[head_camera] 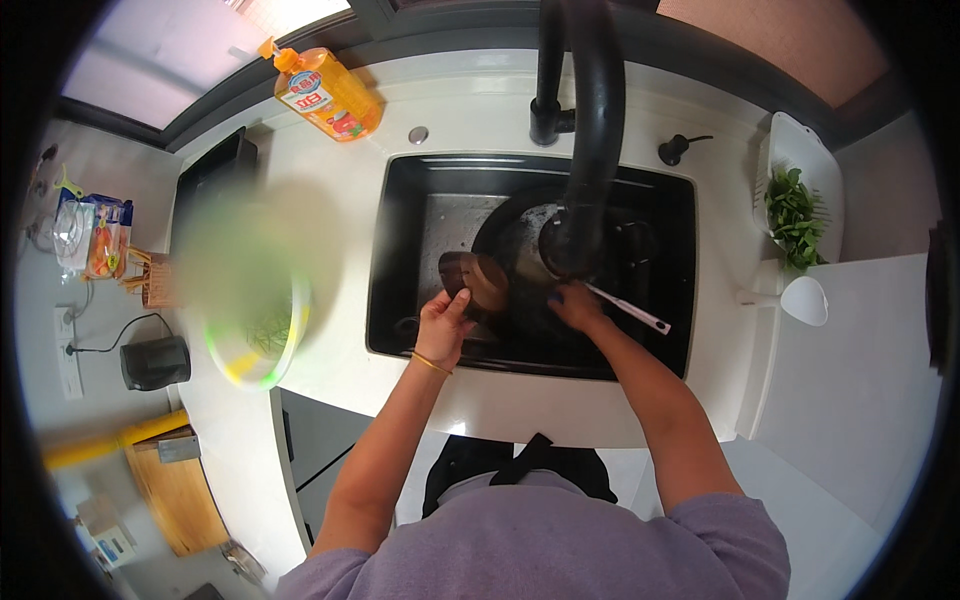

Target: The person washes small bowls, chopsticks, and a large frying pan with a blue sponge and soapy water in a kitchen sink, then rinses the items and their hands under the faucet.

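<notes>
My left hand (444,324) grips the rim of a dark brown bowl (487,282), tilted over the left part of the black sink (380,300). My right hand (576,306) is lower in the sink, beneath the black faucet (598,112); something small and blue shows at its fingers, though what it holds is unclear. Beside that hand lies a utensil with a pale handle (634,309), pointing towards the sink's right front corner. A large dark round pan (499,219) appears to sit in the sink under the faucet, partly hidden by it.
An orange pump bottle of detergent (330,96) stands behind the sink at the left. Further left, a blurred patch partly covers a round basin (259,379) holding greens. On the right are a white basket (825,172) with leafy greens and a white ladle (805,301). A soap dispenser (674,150) stands behind the sink.
</notes>
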{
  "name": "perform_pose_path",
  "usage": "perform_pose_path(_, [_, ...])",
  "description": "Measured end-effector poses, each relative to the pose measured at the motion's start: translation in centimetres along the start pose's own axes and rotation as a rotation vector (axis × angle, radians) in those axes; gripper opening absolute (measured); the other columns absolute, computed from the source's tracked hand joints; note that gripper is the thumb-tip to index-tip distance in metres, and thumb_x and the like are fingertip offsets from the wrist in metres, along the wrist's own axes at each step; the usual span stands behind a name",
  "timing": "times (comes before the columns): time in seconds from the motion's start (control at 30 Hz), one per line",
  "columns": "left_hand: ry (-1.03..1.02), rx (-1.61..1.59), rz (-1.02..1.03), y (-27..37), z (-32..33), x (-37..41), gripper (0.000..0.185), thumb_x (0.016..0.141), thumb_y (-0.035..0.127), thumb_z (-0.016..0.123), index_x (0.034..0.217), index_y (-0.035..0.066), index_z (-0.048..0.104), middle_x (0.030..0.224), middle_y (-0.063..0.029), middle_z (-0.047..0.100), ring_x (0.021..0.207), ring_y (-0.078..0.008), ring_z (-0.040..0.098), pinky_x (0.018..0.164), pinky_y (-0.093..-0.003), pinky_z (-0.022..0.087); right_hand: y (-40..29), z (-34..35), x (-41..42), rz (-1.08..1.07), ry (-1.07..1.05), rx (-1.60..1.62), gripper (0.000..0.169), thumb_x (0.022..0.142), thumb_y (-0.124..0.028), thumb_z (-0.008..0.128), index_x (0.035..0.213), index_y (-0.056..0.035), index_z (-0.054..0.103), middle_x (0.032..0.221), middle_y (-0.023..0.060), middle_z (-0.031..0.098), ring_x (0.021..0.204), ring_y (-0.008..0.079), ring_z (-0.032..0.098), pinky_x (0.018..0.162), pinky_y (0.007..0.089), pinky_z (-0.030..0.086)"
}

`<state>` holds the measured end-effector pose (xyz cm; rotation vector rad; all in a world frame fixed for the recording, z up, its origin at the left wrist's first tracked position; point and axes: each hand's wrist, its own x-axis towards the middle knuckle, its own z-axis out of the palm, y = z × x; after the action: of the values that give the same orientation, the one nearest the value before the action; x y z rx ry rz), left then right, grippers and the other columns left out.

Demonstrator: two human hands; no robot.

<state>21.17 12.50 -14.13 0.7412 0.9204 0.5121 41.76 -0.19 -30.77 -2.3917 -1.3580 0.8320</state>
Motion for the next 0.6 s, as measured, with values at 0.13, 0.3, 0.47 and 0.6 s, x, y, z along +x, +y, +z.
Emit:
perform_pose_path(0.13, [0.017, 0.029, -0.014, 0.5, -1.1, 0.3, 0.014, 0.089, 0.009, 0.063, 0.103, 0.010, 0.066, 0.096, -0.0003, 0.068, 0.083, -0.0091, 0.063, 0.067, -0.0211, 0.049, -2.8, 0.4, -1.9, 0.061, -0.064, -0.376, 0.056, 0.079, -0.028, 0.072, 0.128, -0.0085, 0.053, 0.122, 0.0178, 0.056, 0.115, 0.0317, 0.053, 0.094, 0.0445, 0.045])
perform_pose_path(0.3, [-0.020, 0.100, 0.025, 0.0, -1.9, 0.1, 0.023, 0.085, -0.002, 0.065, 0.106, 0.006, 0.064, 0.102, -0.0026, 0.067, 0.092, -0.0123, 0.063, 0.080, -0.0264, 0.052, -2.3, 0.4, 1.1, 0.023, -0.376, 0.941, 0.055, 0.077, -0.029, 0.076, 0.123, -0.0066, 0.055, 0.124, 0.0171, 0.056, 0.110, 0.0292, 0.056, 0.090, 0.0381, 0.048])
perform_pose_path(0.47, [-0.043, 0.165, 0.044, -1.6, -2.9, 0.9, 0.024, 0.081, -0.006, 0.064, 0.102, 0.005, 0.064, 0.095, -0.0014, 0.066, 0.085, -0.0110, 0.063, 0.073, -0.0235, 0.052, -12.0, -9.0, -2.7, -0.337, 0.029, 0.868, 0.038, 0.077, -0.028, 0.075, 0.106, -0.0055, 0.064, 0.099, 0.0109, 0.063, 0.087, 0.0268, 0.062, 0.078, 0.0344, 0.050])
perform_pose_path(0.6, [-0.040, 0.191, 0.020, -3.8, -1.4, 1.0, 0.025, 0.077, -0.008, 0.064, 0.100, 0.002, 0.064, 0.090, -0.0024, 0.065, 0.081, -0.0108, 0.062, 0.073, -0.0237, 0.049, -17.1, -9.7, -3.3, -0.425, 0.278, 0.438, 0.027, 0.080, -0.028, 0.068, 0.094, -0.0051, 0.064, 0.088, 0.0119, 0.055, 0.082, 0.0332, 0.061, 0.073, 0.0412, 0.050])
